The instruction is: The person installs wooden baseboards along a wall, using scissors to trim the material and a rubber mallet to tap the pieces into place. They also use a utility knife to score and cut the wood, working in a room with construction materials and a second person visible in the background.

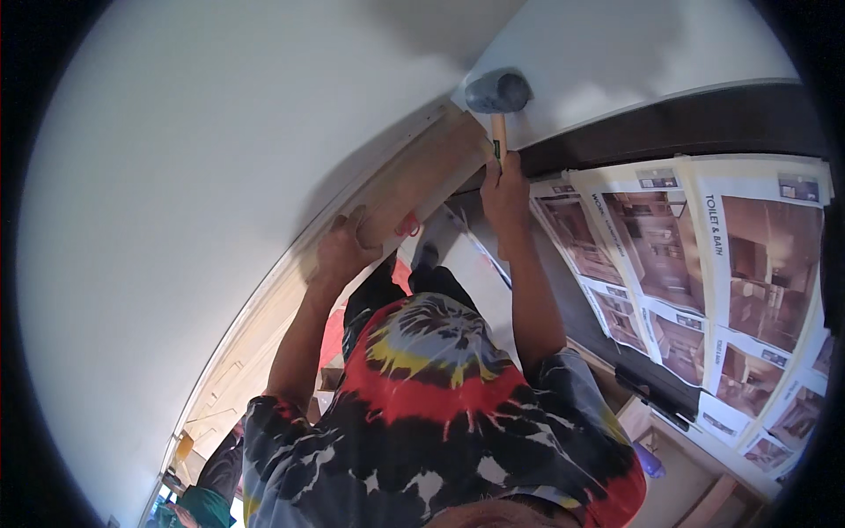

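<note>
My right hand (pixel 506 189) is closed round the wooden handle of a rubber mallet (pixel 497 92), whose dark grey head is up near the corner of the walls. A long, light wooden board (pixel 422 167) runs along the left wall, its far end close beneath the mallet head. My left hand (pixel 346 246) grips this board nearer to me, with fingers over its face; part of the grip is hidden. Beside the board, between my hands, is a small red looped thing (pixel 407 224) that I cannot make out.
Printed sheets with room pictures (pixel 660 255) cover the dark panel on the right. The white wall (pixel 150 211) rises close on my left. At lower left is another person in green (pixel 207 508). A wooden frame (pixel 687 453) and a purple object (pixel 650 462) lie at lower right.
</note>
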Motion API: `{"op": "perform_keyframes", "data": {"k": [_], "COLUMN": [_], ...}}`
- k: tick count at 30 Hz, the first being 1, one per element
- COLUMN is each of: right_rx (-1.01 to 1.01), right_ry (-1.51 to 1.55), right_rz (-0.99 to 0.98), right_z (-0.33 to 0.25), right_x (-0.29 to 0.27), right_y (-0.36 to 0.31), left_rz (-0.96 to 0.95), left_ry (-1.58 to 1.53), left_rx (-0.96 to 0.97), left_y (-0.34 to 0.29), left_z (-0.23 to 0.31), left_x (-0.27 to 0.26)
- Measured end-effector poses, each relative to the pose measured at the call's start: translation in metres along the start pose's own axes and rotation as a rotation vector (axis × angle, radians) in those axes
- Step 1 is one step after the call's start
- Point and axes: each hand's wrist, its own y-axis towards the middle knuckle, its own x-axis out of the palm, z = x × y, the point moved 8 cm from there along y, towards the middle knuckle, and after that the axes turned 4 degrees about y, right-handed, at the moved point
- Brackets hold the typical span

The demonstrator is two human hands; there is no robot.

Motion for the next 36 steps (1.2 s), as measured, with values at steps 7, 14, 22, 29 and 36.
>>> {"op": "perform_keyframes", "data": {"k": [7,14,22,29,36], "right_rx": [0.043,0.098,0.177,0.230,0.189], "right_ry": [-0.016,-0.077,-0.217,-0.133,-0.028], "right_rz": [-0.040,-0.147,-0.250,-0.330,-0.056], "right_z": [0.013,0.025,0.024,0.031,0.034], "right_x": [0.004,0.036,0.048,0.058,0.008], "right_y": [-0.007,0.011,0.013,0.014,-0.035], "left_rz": [0.024,0.117,-0.018,0.022,-0.042], "left_ry": [-0.023,-0.005,-0.047,-0.032,0.061], "left_rx": [-0.069,0.023,-0.072,-0.017,0.057], "left_y": [0.006,0.021,0.019,0.021,-0.006], "left_z": [-0.010,-0.013,-0.011,-0.013,0.011], "left_x": [-0.007,-0.026,-0.022,-0.014,0.009]}}
